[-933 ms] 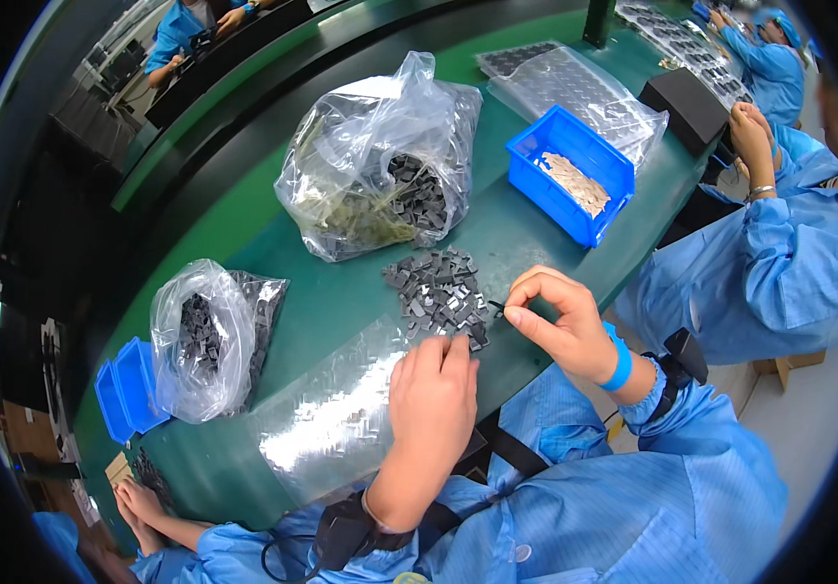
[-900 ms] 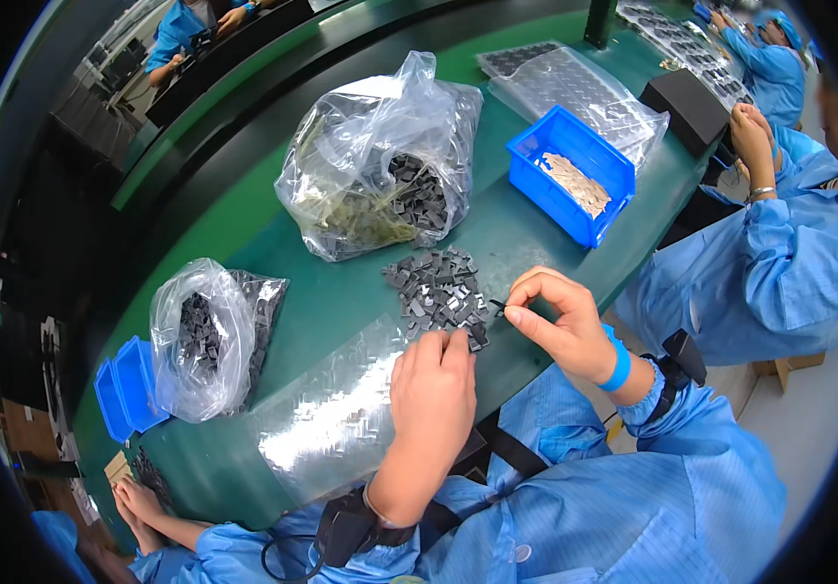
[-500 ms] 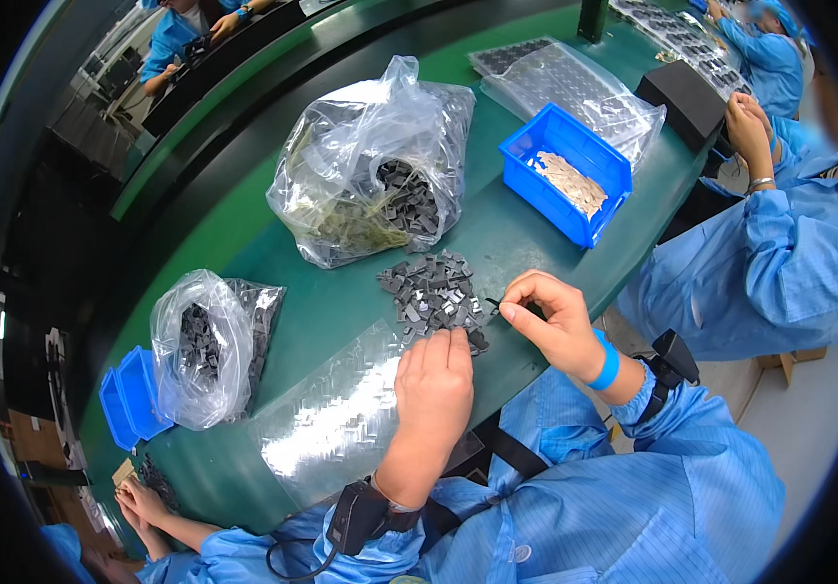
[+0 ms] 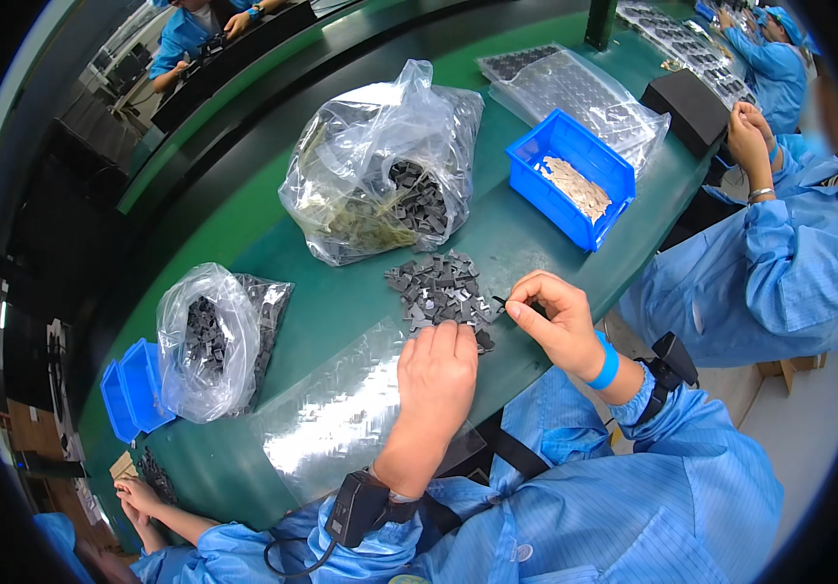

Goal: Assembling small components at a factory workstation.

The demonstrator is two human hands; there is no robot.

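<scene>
A loose pile of small dark grey parts (image 4: 443, 287) lies on the green table. My left hand (image 4: 436, 378) rests at the pile's near edge, back of the hand up and fingers side by side. Its fingertips and thumb are hidden, so whatever they pinch does not show. Just right of the pile, my right hand (image 4: 553, 326) is closed in a pinch between thumb and forefinger. A small thin black piece (image 4: 500, 303) sticks out of that pinch toward the pile. Under my left wrist stretches a clear plastic sheet (image 4: 327, 414) with a shiny pattern.
Behind the pile stands a large clear bag (image 4: 361, 165) of grey parts; a smaller bag (image 4: 207, 341) is at left, beside blue bins (image 4: 135, 391). A blue bin (image 4: 575, 219) holds beige pieces. Clear trays (image 4: 584, 97) and a black box (image 4: 687, 107) lie beyond. Co-workers sit on both sides.
The whole view has shifted slightly. My left fingers have moved a little at the pile's near edge; my right hand keeps its pinch in nearly the same place.
</scene>
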